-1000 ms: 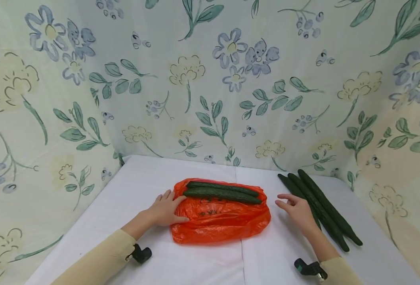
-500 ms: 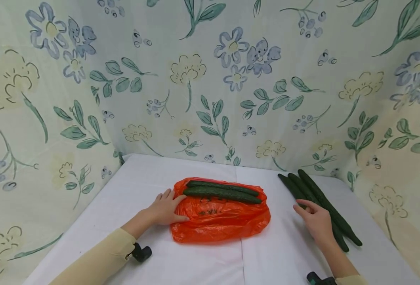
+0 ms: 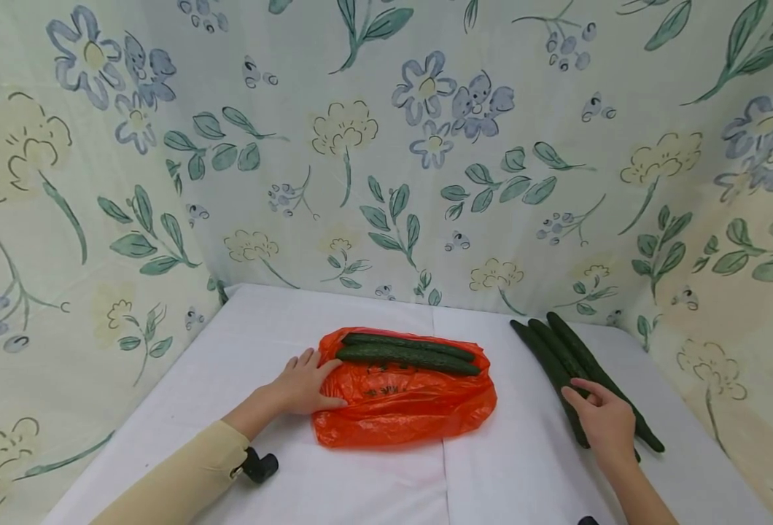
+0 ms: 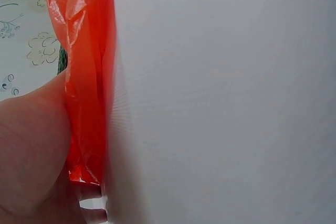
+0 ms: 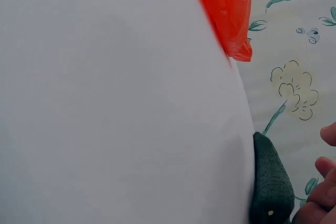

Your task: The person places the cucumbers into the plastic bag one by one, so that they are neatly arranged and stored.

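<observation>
My left hand (image 3: 300, 385) rests with spread fingers on the left end of a crinkled red plastic bag (image 3: 399, 424); in the left wrist view the thumb side presses against the bag's side (image 4: 84, 87). Two dark green cucumbers (image 3: 408, 356) lie side by side along the bag's upper half. To the right, three more cucumbers (image 3: 544, 354) lie slantwise on the white cloth. Over their nearer halves is my right hand (image 3: 604, 421), fingers loosely bent, holding nothing. The right wrist view shows its fingertips beside one cucumber's end (image 5: 272, 192), apart from it.
A white cloth (image 3: 262, 313) covers the table. Behind it and at both sides hangs a curtain (image 3: 334, 182) printed with flowers and leaves. A small black wrist camera (image 3: 262, 467) is strapped at the left sleeve (image 3: 189, 467).
My right hand has moved right and nearer the person, from the gap beside the bag to over the cucumbers. The left hand, bag and all the cucumbers stay where they were.
</observation>
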Demonstrator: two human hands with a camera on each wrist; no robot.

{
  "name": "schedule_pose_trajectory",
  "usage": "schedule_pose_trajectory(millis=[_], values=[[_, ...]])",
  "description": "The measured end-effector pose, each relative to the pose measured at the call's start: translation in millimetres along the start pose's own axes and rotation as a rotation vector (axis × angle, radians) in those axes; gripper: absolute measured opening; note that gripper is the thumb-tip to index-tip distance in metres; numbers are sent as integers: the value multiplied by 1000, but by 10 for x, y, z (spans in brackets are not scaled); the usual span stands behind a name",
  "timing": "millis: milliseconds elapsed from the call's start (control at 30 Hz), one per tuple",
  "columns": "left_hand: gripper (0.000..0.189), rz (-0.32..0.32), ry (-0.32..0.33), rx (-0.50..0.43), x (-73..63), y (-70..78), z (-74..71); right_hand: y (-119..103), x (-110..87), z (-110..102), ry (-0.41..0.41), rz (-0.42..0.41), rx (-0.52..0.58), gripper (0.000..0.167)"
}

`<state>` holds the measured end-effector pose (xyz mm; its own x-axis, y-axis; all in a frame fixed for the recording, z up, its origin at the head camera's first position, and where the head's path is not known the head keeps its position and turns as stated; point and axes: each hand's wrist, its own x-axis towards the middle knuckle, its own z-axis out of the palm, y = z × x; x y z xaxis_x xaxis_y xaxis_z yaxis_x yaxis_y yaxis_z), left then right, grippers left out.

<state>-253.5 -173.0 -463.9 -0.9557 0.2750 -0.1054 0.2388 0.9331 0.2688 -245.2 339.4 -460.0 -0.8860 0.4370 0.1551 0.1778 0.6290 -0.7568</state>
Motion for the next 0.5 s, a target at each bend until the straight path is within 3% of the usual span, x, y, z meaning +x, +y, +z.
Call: schedule_pose_trajectory(millis=[167, 500], values=[[87, -2, -2, -5, -1, -1, -6, 84, -5, -55, -2, 66, 7, 49], [87, -2, -3, -8, 16, -13, 12, 238, 51, -72, 4, 105, -33, 53]])
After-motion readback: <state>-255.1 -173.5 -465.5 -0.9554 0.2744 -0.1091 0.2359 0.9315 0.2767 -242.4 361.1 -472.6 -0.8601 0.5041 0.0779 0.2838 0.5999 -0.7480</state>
